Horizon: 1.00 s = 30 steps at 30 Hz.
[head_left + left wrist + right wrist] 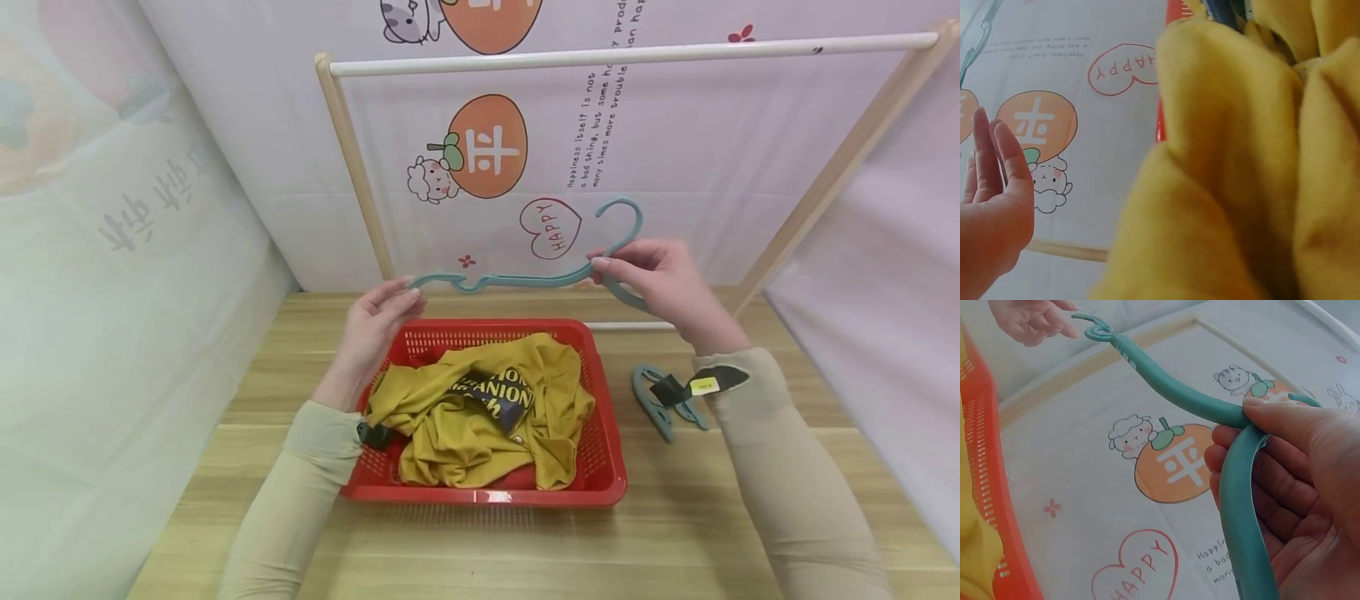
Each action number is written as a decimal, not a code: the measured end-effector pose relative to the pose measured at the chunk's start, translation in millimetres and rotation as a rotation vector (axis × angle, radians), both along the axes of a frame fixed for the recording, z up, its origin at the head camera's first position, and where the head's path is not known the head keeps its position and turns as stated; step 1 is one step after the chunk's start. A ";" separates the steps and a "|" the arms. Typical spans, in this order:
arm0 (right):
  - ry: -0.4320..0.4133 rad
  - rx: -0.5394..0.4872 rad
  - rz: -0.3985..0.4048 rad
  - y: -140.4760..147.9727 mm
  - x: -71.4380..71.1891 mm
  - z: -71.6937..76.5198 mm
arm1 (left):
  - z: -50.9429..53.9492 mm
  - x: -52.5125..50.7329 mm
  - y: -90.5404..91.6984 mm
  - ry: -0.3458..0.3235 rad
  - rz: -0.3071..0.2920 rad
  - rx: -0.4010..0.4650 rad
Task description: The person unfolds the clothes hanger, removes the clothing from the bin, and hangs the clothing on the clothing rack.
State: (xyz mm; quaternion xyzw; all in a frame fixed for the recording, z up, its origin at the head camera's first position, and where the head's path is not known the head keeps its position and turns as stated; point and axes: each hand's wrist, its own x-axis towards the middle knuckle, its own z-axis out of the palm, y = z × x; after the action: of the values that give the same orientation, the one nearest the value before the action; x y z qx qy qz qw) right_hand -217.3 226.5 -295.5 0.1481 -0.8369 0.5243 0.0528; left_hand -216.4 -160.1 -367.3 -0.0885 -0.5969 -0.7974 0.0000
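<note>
A teal plastic clothes hanger (536,280) is up in front of the rack, its hook pointing upward. Thumb and fingers of my right hand (660,283) pinch it just below the hook, where its two arms meet. One arm stretches left; the other slants down behind my right hand. Beside the left arm's notched tip (1091,325) is my left hand (382,312), its fingers fairly straight (1000,200). Whether they touch the tip is hard to tell. Beneath both hands a mustard-yellow garment (480,417) with dark printed lettering lies crumpled in a red basket (615,467).
A rack with a white top bar (637,55) and wooden posts stands behind the basket. To the basket's right, a second teal hanger (652,400) lies on the wood-grain table (360,550), partly hidden by the right wrist camera. Printed white sheeting (262,167) surrounds the table.
</note>
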 end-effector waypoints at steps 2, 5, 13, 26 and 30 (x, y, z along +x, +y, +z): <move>-0.006 0.018 -0.022 4.6 1.0 -1.3 | -2.2 -0.6 0.8 -0.019 0.001 -0.018; -0.009 0.040 -0.049 10.6 2.9 -2.4 | -6.5 -1.8 2.1 -0.043 -0.011 -0.085; 0.028 0.043 -0.051 16.8 5.2 -3.4 | -25.0 -6.5 7.7 -0.149 -0.069 -0.320; 0.040 0.022 -0.025 13.4 5.8 -4.6 | -47.6 -11.7 10.3 -0.234 -0.099 -0.618; 0.038 0.010 -0.023 11.9 5.7 -5.0 | -52.3 -13.6 8.4 -0.244 -0.125 -0.710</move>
State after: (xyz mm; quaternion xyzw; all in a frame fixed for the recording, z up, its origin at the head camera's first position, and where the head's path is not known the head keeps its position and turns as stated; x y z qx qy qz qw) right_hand -211.5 238.4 -300.5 0.1488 -0.8401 0.5164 0.0741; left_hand -229.9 -151.7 -419.6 -0.0234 -0.8252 -0.5439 -0.1505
